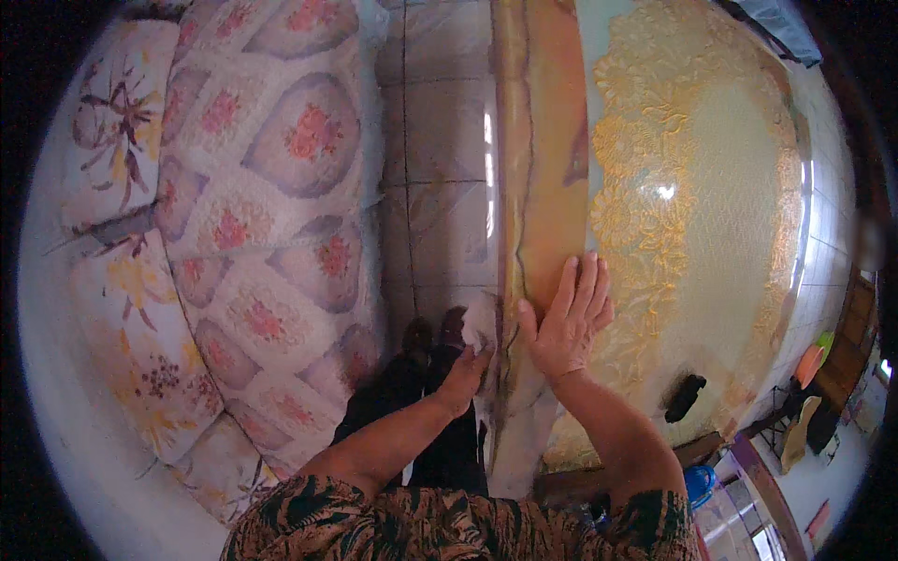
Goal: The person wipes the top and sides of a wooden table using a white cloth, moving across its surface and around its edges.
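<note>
My left hand (466,375) is closed on a crumpled white cloth or tissue (480,321), held against the near side edge of a table. My right hand (567,322) lies flat, fingers spread, on the orange-brown border strip (554,175) of the tabletop, its fingertips reaching the embossed yellow floral tablecloth (729,196). A dark wavy line runs along the glossy edge beside my right thumb. A small black object (685,398) rests on the tablecloth to the right of my right forearm.
At left stands a seat with a pink and purple floral cover (280,203) and patterned cushions (116,126). Tiled floor (442,133) shows between seat and table. At lower right are a blue plastic item (699,485), an orange item (810,366) and dark furniture.
</note>
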Demonstrator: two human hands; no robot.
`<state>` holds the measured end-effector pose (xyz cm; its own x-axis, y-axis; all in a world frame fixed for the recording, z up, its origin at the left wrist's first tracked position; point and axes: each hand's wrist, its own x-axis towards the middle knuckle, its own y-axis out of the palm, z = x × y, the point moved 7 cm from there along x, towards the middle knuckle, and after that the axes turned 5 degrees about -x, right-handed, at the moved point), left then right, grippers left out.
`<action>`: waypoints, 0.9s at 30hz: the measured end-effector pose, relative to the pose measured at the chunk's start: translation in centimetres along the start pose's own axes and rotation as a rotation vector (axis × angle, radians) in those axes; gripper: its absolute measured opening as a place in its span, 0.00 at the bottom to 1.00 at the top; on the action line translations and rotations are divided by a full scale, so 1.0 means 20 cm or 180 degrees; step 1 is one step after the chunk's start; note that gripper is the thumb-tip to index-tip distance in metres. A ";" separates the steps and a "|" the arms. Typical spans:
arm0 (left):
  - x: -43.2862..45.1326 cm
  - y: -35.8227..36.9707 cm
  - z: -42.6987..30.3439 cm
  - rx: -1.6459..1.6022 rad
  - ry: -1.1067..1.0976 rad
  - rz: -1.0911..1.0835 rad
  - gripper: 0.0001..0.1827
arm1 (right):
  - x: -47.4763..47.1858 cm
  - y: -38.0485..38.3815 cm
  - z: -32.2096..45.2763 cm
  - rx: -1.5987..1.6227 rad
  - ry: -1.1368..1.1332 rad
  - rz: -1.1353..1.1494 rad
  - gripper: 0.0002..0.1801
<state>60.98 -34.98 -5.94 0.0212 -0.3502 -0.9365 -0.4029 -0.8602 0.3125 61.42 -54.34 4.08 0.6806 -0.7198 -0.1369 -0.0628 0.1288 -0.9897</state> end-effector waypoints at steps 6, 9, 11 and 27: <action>0.42 0.21 -0.69 0.0015 0.1012 0.0238 0.37 | 0.01 -0.01 -0.03 0.0301 0.0124 0.0071 0.42; 0.61 0.22 -0.97 -0.0003 0.1217 0.0590 0.37 | 0.03 -0.03 0.04 0.0308 0.0092 0.0111 0.42; 0.53 0.34 -1.03 0.0414 0.1319 0.0300 0.32 | 0.04 -0.06 -0.02 0.0430 0.0167 0.0163 0.40; 0.39 0.40 -1.09 0.0849 0.0897 0.0914 0.20 | 1.81 -0.21 -0.07 -0.0175 0.0101 -0.0803 0.40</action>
<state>77.94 -52.78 -7.26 0.1069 -0.6781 -0.7272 -0.6485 -0.6019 0.4660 85.32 -81.78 3.23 0.6566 -0.7455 0.1141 0.0658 -0.0941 -0.9934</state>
